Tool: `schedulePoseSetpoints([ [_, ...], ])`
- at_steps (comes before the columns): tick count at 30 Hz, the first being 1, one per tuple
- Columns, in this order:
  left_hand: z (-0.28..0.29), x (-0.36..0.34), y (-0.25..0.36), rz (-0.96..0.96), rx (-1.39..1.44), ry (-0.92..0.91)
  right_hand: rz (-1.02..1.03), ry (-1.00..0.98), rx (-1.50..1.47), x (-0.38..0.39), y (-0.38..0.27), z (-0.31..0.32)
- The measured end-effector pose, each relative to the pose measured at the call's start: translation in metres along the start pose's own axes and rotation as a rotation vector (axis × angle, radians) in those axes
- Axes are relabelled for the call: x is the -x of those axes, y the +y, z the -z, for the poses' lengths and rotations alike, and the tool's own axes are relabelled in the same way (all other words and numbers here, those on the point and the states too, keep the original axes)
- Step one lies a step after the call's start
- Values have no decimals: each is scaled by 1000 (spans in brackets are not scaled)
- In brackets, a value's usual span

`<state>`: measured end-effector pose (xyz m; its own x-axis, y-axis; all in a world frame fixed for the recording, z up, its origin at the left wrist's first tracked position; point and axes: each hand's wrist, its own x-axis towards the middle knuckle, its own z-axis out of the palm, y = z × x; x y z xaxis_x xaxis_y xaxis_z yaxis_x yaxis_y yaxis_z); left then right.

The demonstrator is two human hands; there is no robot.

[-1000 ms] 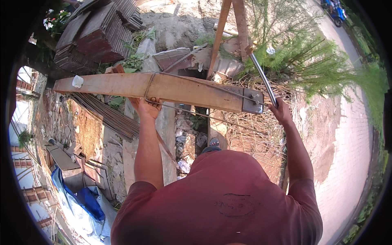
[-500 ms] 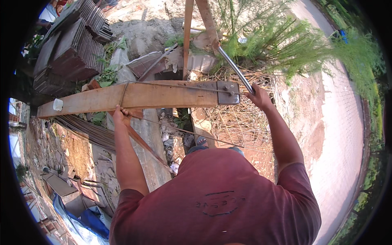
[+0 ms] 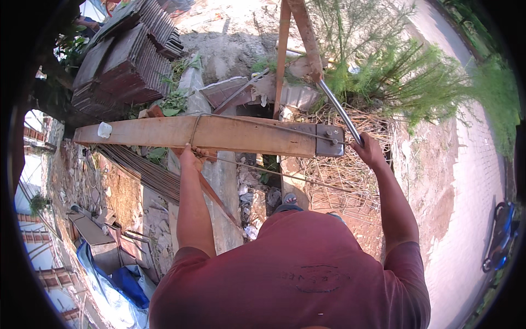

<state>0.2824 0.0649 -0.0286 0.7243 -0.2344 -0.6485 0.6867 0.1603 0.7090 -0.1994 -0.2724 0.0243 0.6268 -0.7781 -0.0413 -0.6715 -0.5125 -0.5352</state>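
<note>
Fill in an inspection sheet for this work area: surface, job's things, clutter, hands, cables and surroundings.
Surface: wooden beam, bolted metal plate at its right end, white lump near its left.
Job's things: bent metal rod across the beam; silver bar.
Clutter: stacked tiles, bundle of rods, blue tarp.
Hands: left hand grips the bent rod below the beam; right hand grips the silver bar's near end.
Cables: nothing seen.
Surroundings: feathery green plant ahead; paved road and blue vehicle to the right.
</note>
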Motion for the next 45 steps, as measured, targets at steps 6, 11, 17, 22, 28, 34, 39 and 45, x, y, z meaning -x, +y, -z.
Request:
schedulePoseSetpoints([
  [6, -17, 52, 16, -937, -1204, 356, 100, 31, 26, 1, 18, -8],
  [11, -62, 34, 20, -1090, -1535, 180, 124, 26, 28, 0, 13, -5],
  [17, -76, -12, -12, -974, -1878, 200, -66, -15, 45, 1, -7, 4],
  [22, -83, -5, -7, -908, -1973, 204, -19, 93, 23, 8, -4, 10],
  [28, -73, -6, -12, -948, -1982, 234, -178, 233, -4, 50, 32, 59],
  [34, -71, -16, -12, -927, -2036, 270, 3, 205, 484, 38, 97, 134],
  [39, -71, -20, -15, -957, -2097, 365, 299, -70, 638, -30, 137, 157],
  [45, -49, -34, -14, -1076, -2152, 339, 871, -131, 681, -136, 134, 148],
])
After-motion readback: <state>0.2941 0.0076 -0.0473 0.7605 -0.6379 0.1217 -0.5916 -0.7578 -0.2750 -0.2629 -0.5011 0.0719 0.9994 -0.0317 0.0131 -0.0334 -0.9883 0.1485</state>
